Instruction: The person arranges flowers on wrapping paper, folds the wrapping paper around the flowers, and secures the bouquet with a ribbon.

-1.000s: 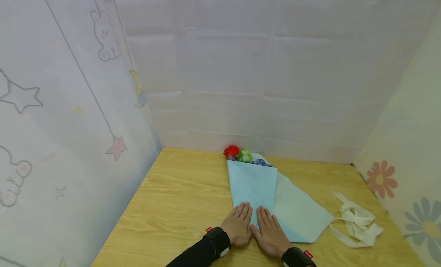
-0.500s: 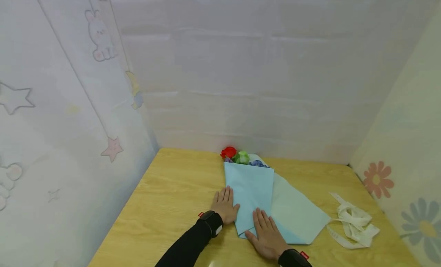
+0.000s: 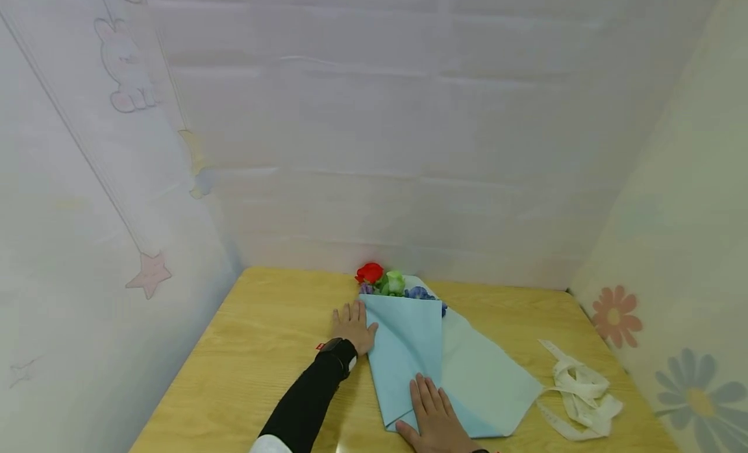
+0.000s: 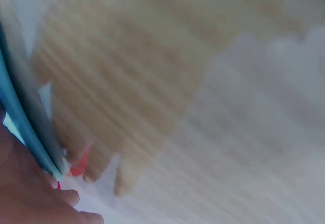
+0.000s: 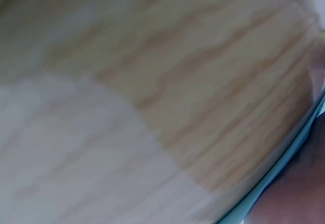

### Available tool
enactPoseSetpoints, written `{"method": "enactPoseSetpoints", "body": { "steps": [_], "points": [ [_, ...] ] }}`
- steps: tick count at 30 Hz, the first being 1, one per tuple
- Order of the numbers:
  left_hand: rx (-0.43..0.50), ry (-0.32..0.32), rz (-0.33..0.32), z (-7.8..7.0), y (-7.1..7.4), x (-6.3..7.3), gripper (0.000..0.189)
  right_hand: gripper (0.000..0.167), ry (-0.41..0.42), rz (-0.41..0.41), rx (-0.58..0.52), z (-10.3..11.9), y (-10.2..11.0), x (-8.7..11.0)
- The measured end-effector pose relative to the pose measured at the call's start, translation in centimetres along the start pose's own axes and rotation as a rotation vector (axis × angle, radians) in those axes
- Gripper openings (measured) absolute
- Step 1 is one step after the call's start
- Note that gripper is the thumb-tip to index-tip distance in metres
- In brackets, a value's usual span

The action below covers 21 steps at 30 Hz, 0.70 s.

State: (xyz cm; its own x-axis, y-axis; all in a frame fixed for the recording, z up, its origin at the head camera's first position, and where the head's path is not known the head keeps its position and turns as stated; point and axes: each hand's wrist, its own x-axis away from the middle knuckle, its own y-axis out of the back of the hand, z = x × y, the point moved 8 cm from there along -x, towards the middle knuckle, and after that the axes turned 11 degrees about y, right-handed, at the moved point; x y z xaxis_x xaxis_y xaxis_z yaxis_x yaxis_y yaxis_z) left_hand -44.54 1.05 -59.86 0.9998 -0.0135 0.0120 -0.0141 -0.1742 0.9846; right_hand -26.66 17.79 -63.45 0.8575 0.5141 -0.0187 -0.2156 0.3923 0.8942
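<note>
Fingers (image 3: 431,394) of the right hand (image 3: 437,424) lie straight on the blue wrapping paper (image 3: 406,339) at my head view's lower centre; I see the left hand (image 3: 355,330) slightly spread, thumb over the paper's left edge. Flowers (image 3: 369,273) peek from its top, and white ribbon (image 3: 584,391) lies lower right on the worktop (image 3: 274,330)

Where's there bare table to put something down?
The yellow wood-grain table is bare left of the left hand and black sleeve, and between the crumpled white ribbon and the back edge. The middle is crowded: folded pale-blue wrapping sheet, red, green and blue flowers, and right hand.
</note>
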Motion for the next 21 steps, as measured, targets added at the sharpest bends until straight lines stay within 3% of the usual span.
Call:
{"method": "enactPoseSetpoints", "body": {
  "steps": [5, 11, 16, 21],
  "points": [
    [0.051, 0.051, -0.033, 1.3, 0.1, 0.0, 0.066, 0.091, 0.004, 0.024, 0.025, 0.9, -0.5, 0.2],
    [0.039, 0.064, 0.006, 0.6, -0.8, 1.6, 0.071, 0.090, 0.026, 0.045, 0.035, 1.0, 0.1, -0.1],
    [-0.027, 0.005, 0.081, -1.4, -0.3, 4.7, 0.073, 0.086, 0.047, 0.030, 0.028, 0.8, 1.3, -0.9],
    [-0.144, -0.112, 0.072, -3.4, -0.5, 9.5, 0.072, 0.078, 0.065, 0.020, 0.040, 1.2, 2.4, -1.0]
  ]
}}
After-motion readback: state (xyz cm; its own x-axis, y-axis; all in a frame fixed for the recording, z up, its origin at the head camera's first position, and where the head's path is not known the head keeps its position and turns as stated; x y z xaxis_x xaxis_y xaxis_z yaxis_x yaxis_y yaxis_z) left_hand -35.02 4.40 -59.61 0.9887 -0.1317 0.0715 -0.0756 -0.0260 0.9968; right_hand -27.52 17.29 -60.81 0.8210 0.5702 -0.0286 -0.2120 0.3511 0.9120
